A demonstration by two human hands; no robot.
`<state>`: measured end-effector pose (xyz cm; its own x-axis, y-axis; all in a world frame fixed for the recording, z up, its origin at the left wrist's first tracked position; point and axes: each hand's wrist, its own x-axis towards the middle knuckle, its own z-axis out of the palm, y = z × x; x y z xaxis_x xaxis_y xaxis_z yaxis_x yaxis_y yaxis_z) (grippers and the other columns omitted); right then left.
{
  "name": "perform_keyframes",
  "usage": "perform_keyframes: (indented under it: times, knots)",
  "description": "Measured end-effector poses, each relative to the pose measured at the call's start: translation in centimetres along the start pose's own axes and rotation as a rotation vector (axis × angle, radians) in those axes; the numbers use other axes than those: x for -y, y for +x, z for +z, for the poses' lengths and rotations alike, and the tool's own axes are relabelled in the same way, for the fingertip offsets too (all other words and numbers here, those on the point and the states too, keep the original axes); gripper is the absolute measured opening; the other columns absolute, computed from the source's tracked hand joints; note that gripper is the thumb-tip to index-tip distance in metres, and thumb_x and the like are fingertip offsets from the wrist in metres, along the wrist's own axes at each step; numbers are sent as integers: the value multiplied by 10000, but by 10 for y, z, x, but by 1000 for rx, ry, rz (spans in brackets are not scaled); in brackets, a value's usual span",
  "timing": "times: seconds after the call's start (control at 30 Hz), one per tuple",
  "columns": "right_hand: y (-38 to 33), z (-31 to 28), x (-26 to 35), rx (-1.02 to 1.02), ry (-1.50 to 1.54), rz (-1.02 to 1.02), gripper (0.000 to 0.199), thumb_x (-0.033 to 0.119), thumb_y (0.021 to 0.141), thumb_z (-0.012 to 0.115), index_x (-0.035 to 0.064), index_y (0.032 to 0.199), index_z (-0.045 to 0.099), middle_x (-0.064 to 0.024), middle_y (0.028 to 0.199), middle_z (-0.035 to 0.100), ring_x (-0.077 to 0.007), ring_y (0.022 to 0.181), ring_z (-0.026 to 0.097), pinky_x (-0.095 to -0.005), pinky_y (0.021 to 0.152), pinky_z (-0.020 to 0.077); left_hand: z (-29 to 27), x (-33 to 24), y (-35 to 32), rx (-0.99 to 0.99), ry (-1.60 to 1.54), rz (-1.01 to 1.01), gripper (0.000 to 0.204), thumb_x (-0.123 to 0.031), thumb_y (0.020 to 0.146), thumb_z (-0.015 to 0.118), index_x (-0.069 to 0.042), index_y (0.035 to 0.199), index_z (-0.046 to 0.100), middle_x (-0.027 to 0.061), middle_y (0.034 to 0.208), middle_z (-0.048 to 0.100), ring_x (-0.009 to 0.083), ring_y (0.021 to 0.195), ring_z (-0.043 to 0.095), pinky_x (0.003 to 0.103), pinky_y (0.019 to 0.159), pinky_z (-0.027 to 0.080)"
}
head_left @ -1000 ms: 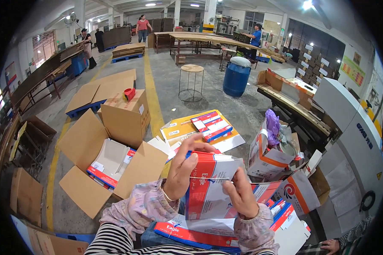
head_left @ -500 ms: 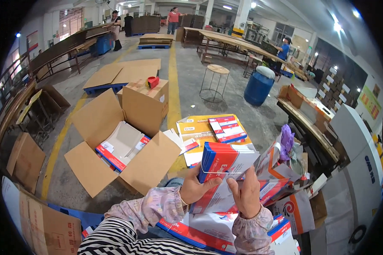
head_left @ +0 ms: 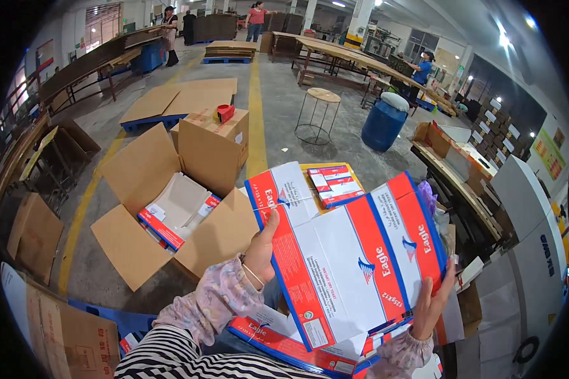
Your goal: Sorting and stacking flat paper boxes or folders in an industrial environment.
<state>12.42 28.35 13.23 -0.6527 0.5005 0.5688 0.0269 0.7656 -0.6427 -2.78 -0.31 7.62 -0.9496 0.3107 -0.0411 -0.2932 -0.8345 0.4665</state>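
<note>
I hold a bundle of flat, unfolded printed cartons (head_left: pixel 335 265), red, white and blue, tilted in front of me. My left hand (head_left: pixel 260 254) is closed on its left edge, thumb on the printed face. A thin white band runs across the left panel. At the lower right edge my right hand (head_left: pixel 434 302) grips the bundle, its thumb near the face and its fingers along the side. More flat cartons (head_left: pixel 259 330) in the same colours lie below, partly hidden by the bundle and my arms.
An open cardboard box (head_left: pixel 139 158) on the left has similar flat cartons (head_left: pixel 178 211) inside. Behind it a closed box (head_left: pixel 212 145) carries a red tape dispenser (head_left: pixel 224 113). Ahead stand a stool (head_left: pixel 322 96) and a blue barrel (head_left: pixel 383 126); a grey machine (head_left: pixel 525 234) is at right.
The bundle, upright and seen edge-on before, is now turned with its broad printed face toward me. My right hand has moved right and down to its edge; my left hand has shifted slightly left.
</note>
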Motion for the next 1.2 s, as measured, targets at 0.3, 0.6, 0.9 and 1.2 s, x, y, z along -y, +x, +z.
perform_keyframes:
  times: [0.3, 0.6, 0.9, 1.2]
  knots:
    - [-59, 24, -22, -123, 1210, 548, 565, 200, 866, 598, 32, 1334, 328, -124, 1272, 486, -223, 1066, 560, -364, 887, 487, -4, 22, -13, 30, 46, 54, 556, -457, 855, 570, -83, 1241, 429, 74, 1196, 540, 199, 1080, 551, 374, 886, 480]
    - [-51, 21, 3, -87, 794, 304, 590, 301, 875, 592, 20, 1322, 328, -108, 1250, 489, -207, 1131, 499, -358, 943, 437, -28, 62, -14, -28, -55, -68, 734, -622, 830, 472, -127, 1351, 326, 63, 1335, 431, 251, 1220, 433, 459, 1030, 337]
    - [-100, 95, -27, 315, 1148, 639, 722, 499, 888, 471, 81, 1408, 195, -120, 1389, 341, -298, 1287, 345, -443, 1056, 318, 21, 24, 31, -76, -67, 224, 692, -634, 848, 420, -133, 1323, 378, 45, 1342, 429, 256, 1232, 403, 475, 1028, 329]
    - [-113, 130, 35, 179, 1569, 582, 412, 349, 918, 503, 31, 1179, 517, -96, 1169, 582, -219, 1099, 527, -351, 996, 365, 45, 80, -16, -102, -142, 10, 788, -679, 823, 403, -105, 1358, 330, 84, 1357, 412, 268, 1232, 413, 469, 1004, 369]
